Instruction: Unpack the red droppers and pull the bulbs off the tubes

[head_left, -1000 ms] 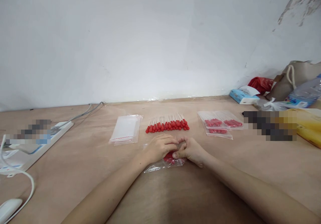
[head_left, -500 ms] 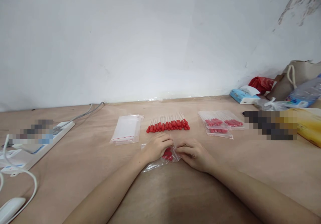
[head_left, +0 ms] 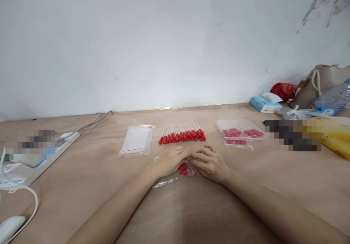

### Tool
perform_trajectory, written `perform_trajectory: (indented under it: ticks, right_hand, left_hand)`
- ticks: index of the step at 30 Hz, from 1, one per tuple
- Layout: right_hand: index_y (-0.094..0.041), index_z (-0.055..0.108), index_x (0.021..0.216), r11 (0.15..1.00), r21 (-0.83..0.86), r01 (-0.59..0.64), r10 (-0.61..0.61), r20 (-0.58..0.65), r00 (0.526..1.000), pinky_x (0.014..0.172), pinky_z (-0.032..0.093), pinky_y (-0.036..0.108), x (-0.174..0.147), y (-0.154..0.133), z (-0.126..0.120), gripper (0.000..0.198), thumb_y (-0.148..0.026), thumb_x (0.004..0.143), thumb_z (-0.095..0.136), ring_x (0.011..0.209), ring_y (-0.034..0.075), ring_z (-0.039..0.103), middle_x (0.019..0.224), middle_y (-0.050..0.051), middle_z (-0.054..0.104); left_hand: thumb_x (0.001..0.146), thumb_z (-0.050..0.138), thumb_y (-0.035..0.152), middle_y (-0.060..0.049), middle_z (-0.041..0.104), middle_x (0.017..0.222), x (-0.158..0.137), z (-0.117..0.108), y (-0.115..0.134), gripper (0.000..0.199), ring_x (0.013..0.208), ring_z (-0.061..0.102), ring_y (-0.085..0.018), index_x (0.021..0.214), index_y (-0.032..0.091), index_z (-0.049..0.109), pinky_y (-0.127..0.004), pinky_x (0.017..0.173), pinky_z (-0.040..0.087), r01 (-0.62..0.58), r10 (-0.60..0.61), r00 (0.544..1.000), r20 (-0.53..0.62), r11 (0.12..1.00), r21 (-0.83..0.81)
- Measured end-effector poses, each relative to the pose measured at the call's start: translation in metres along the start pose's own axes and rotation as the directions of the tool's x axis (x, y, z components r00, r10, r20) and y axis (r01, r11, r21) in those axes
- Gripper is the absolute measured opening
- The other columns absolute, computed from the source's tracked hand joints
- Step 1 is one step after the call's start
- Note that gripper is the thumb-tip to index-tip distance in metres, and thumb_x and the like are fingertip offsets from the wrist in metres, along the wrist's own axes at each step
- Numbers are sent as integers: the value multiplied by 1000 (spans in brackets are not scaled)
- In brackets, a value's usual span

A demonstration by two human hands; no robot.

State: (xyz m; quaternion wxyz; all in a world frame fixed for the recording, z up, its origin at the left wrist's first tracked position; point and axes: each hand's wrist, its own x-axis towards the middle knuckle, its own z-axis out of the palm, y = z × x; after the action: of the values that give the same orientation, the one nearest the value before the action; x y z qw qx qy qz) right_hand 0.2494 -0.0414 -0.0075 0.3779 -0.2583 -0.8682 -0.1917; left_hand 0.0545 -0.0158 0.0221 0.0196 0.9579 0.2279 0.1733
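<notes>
A clear zip bag [head_left: 166, 181] with red-bulbed droppers [head_left: 182, 169] in it lies flat in front of me. My left hand [head_left: 172, 159] rests over the bag, its fingers closed on the opening edge. From the other side my right hand [head_left: 210, 163] pinches the same edge, its fingertips close to the left ones. The fingers hide most of the seal and the dropper stems. Just beyond my hands, several loose droppers [head_left: 182, 136] lie in a row, red bulbs toward me and clear stems toward the wall.
Flat zip bags [head_left: 136, 140] are stacked to the left. Filled bags [head_left: 238, 134] overlap on the right. A white power strip [head_left: 51, 160] with cables stands far left. At the right are a tissue pack [head_left: 265, 103], a plastic bottle [head_left: 335, 100] and a yellow bag [head_left: 335, 136].
My right hand has shifted slightly up and left along the bag's edge, closer to my left hand. The bag and the dropper row stay in place.
</notes>
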Motion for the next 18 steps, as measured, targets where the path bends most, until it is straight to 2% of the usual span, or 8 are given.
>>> perform_trajectory:
  ticks: [4, 7, 9, 11, 14, 16, 18]
  right_hand:
    - [-19, 60, 80, 999, -22, -35, 36, 38, 999, 77, 32, 31, -2, -1, 3, 16, -11, 81, 46, 75, 12, 48, 80, 0, 64]
    - [-18, 58, 75, 999, -35, 20, -17, 88, 996, 77, 32, 31, -2, -1, 3, 23, -8, 83, 39, 76, 11, 47, 77, 1, 62]
    - [-17, 58, 75, 996, -30, 81, -76, 141, 987, 80, 32, 32, -1, 1, 3, 25, -8, 85, 36, 79, 11, 48, 79, 1, 62]
    - [-18, 57, 78, 992, -7, 124, -120, 209, 971, 83, 31, 32, 0, 4, 1, 25, -8, 86, 35, 84, 11, 48, 81, 1, 62]
    - [-18, 57, 85, 985, 55, 165, -174, 305, 936, 84, 32, 32, 2, 8, -4, 22, -10, 86, 36, 93, 12, 48, 89, 1, 62]
    - [-19, 56, 89, 986, 106, 132, -162, 359, 919, 81, 33, 32, 3, 9, -9, 19, -11, 85, 39, 95, 14, 47, 96, 2, 61]
    - [-19, 55, 87, 985, 174, 11, -81, 399, 913, 77, 35, 31, 4, 8, -14, 14, -17, 85, 42, 89, 15, 48, 93, 4, 60]
  left_hand:
    - [88, 40, 20, -4, 60, 88, 0, 7, -2, 16, 81, 52, -14, 84, 15, 55, -27, 73, 39, -59, 64, 997, -45, 993, 106]
    - [88, 39, 17, -2, 61, 78, 0, 14, -5, 22, 78, 52, -14, 73, 15, 54, -27, 71, 38, -140, 151, 988, -40, 968, 209]
    - [89, 39, 17, -1, 61, 77, 0, 14, -6, 23, 83, 53, -14, 71, 15, 53, -27, 72, 37, -203, 213, 977, -14, 949, 241]
    - [89, 39, 18, 0, 62, 80, 0, 10, -6, 22, 87, 53, -13, 72, 16, 53, -27, 74, 36, -233, 239, 971, 6, 939, 254]
    - [90, 37, 19, 0, 63, 89, -1, -5, -9, 21, 88, 53, -13, 77, 16, 54, -27, 75, 37, -216, 218, 976, 22, 940, 262]
    - [90, 36, 17, -1, 63, 96, -2, -17, -12, 20, 89, 53, -13, 84, 17, 55, -28, 77, 38, -194, 195, 981, 22, 945, 264]
    - [90, 35, 17, -1, 62, 101, -3, -27, -15, 20, 89, 54, -13, 89, 17, 55, -28, 78, 39, -165, 166, 986, 21, 950, 263]
